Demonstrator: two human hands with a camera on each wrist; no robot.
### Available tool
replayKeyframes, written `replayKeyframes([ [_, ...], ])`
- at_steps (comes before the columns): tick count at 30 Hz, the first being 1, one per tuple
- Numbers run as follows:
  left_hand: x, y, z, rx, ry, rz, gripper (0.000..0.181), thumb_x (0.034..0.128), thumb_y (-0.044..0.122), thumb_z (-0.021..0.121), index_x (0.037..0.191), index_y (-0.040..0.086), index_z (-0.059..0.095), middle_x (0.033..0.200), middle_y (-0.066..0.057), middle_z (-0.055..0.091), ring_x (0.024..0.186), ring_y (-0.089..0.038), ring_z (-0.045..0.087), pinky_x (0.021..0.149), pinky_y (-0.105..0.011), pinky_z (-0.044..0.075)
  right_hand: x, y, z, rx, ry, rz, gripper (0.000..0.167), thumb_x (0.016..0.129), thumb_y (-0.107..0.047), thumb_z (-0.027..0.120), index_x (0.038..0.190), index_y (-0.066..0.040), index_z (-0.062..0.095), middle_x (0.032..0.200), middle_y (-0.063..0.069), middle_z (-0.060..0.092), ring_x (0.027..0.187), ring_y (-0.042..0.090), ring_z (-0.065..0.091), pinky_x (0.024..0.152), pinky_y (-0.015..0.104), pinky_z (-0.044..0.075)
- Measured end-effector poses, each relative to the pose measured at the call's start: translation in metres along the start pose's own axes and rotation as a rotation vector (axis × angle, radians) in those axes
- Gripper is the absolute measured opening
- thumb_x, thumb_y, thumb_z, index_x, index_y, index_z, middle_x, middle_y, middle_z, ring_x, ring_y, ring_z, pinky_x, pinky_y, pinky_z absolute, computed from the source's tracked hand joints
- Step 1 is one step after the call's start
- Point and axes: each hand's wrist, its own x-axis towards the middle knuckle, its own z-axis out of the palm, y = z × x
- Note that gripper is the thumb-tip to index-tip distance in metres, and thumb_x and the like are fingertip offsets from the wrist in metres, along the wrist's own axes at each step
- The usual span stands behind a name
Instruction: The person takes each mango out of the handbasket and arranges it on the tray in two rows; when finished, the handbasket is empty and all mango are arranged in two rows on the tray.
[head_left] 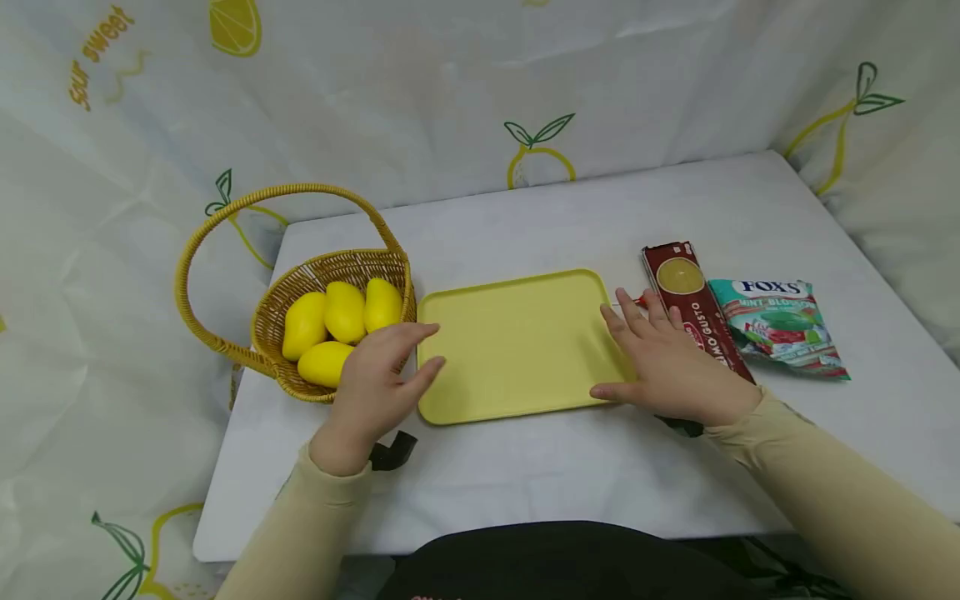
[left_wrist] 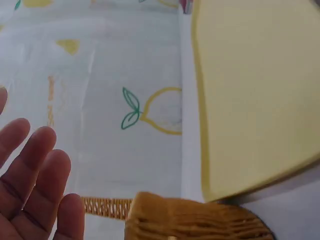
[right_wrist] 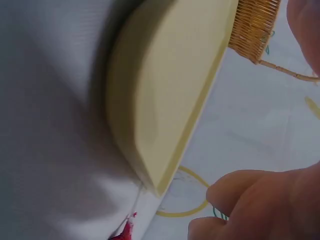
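A pale yellow rectangular tray (head_left: 517, 342) lies flat on the white table. My left hand (head_left: 375, 387) is just off its left end, thumb and fingers spread apart, holding nothing. Close by that hand stands a wicker basket (head_left: 322, 271) containing several yellow mangoes (head_left: 345, 312); the hand partly hides them in the head view. Over the tray's right end is my right hand (head_left: 667, 362), fingers spread, also empty. Whether it touches the tray cannot be told. In the right wrist view, the tray (right_wrist: 175, 85) appears apart from the visible fingers (right_wrist: 255, 195).
A brown packet (head_left: 693, 304) lies partly under the right hand in the head view. Beside it is a green Fox's candy bag (head_left: 780, 325). The basket's tall handle (head_left: 330, 190) arches upward. Lemon-printed cloth (head_left: 450, 100) hangs behind the table.
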Motion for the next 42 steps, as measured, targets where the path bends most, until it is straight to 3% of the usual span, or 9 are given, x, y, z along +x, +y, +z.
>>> replayKeyframes([
  [4, -0.005, -0.020, -0.024, -0.352, 0.061, -0.393, 0.030, 0.1060, 0.014, 0.075, 0.133, -0.001, 0.075, 0.122, -0.012, 0.079, 0.107, -0.025, 0.073, 0.093, -0.028, 0.061, 0.000, 0.012, 0.012, 0.019, -0.022, 0.062, 0.128, 0.090, -0.072, 0.080, 0.172, 0.007, 0.020, 0.181, 0.032, 0.006, 0.164, 0.064, -0.008, 0.123, 0.087, 0.001],
  [8, 0.002, -0.041, -0.044, -0.703, 0.113, -0.784, 0.043, 0.1146, 0.022, 0.062, 0.150, -0.002, 0.061, 0.129, -0.005, 0.073, 0.114, -0.020, 0.072, 0.096, -0.021, 0.060, -0.002, 0.021, 0.023, 0.029, -0.038, 0.098, 0.133, 0.086, -0.076, 0.081, 0.171, 0.009, 0.023, 0.181, 0.033, 0.008, 0.163, 0.065, -0.010, 0.121, 0.088, -0.008],
  [13, 0.021, -0.067, -0.055, -1.084, 0.086, -1.014, 0.057, 0.1190, 0.033, 0.049, 0.170, 0.008, 0.040, 0.158, -0.004, 0.057, 0.140, -0.020, 0.063, 0.117, -0.028, 0.051, -0.009, 0.027, 0.026, 0.048, -0.041, 0.116, 0.128, 0.089, -0.072, 0.080, 0.169, 0.011, 0.025, 0.180, 0.035, 0.008, 0.163, 0.063, -0.014, 0.121, 0.085, -0.016],
  [18, 0.039, -0.086, -0.055, -1.339, 0.019, -1.139, 0.063, 0.1207, 0.036, 0.038, 0.177, 0.012, 0.023, 0.183, -0.013, 0.024, 0.168, -0.031, 0.031, 0.135, -0.040, 0.029, -0.013, 0.032, 0.025, 0.043, -0.036, 0.117, 0.124, 0.092, -0.070, 0.079, 0.170, 0.011, 0.025, 0.179, 0.036, 0.008, 0.163, 0.063, -0.014, 0.121, 0.085, -0.015],
  [22, 0.048, -0.091, -0.054, -1.334, -0.071, -1.157, 0.068, 0.1205, 0.038, 0.031, 0.178, 0.010, 0.010, 0.186, -0.013, 0.012, 0.172, -0.032, 0.019, 0.138, -0.043, 0.020, -0.012, 0.033, 0.028, 0.047, -0.040, 0.118, 0.125, 0.092, -0.070, 0.080, 0.169, 0.011, 0.025, 0.179, 0.037, 0.008, 0.162, 0.064, -0.014, 0.121, 0.086, -0.015],
  [28, 0.060, -0.091, -0.044, -1.154, -0.129, -1.179, 0.069, 0.1202, 0.034, 0.035, 0.178, 0.011, 0.006, 0.186, -0.013, 0.012, 0.172, -0.031, 0.018, 0.138, -0.043, 0.020, -0.010, 0.032, 0.032, 0.054, -0.032, 0.107, 0.125, 0.092, -0.070, 0.080, 0.169, 0.012, 0.024, 0.179, 0.036, 0.007, 0.162, 0.063, -0.017, 0.120, 0.086, -0.016],
  [32, 0.066, -0.091, -0.038, -1.002, -0.150, -1.190, 0.069, 0.1195, 0.031, 0.041, 0.178, 0.009, 0.010, 0.183, -0.017, 0.023, 0.168, -0.031, 0.029, 0.136, -0.042, 0.029, -0.007, 0.030, 0.033, 0.063, -0.031, 0.100, 0.125, 0.092, -0.069, 0.080, 0.169, 0.012, 0.023, 0.180, 0.036, 0.006, 0.163, 0.061, -0.019, 0.120, 0.085, -0.017],
  [37, 0.070, -0.090, -0.034, -0.769, -0.192, -1.190, 0.062, 0.1155, 0.025, 0.054, 0.170, 0.001, 0.035, 0.165, -0.016, 0.045, 0.147, -0.029, 0.051, 0.128, -0.040, 0.043, -0.005, 0.027, 0.036, 0.073, -0.032, 0.092, 0.125, 0.092, -0.068, 0.081, 0.169, 0.012, 0.024, 0.179, 0.036, 0.007, 0.162, 0.063, -0.017, 0.120, 0.084, -0.020],
  [42, 0.070, -0.091, -0.032, -0.617, -0.262, -1.171, 0.068, 0.1127, 0.025, 0.063, 0.172, 0.006, 0.035, 0.164, -0.014, 0.048, 0.137, -0.028, 0.056, 0.124, -0.042, 0.047, -0.003, 0.024, 0.037, 0.079, -0.030, 0.087, 0.124, 0.092, -0.066, 0.081, 0.169, 0.012, 0.024, 0.179, 0.036, 0.007, 0.162, 0.063, -0.016, 0.120, 0.084, -0.020],
])
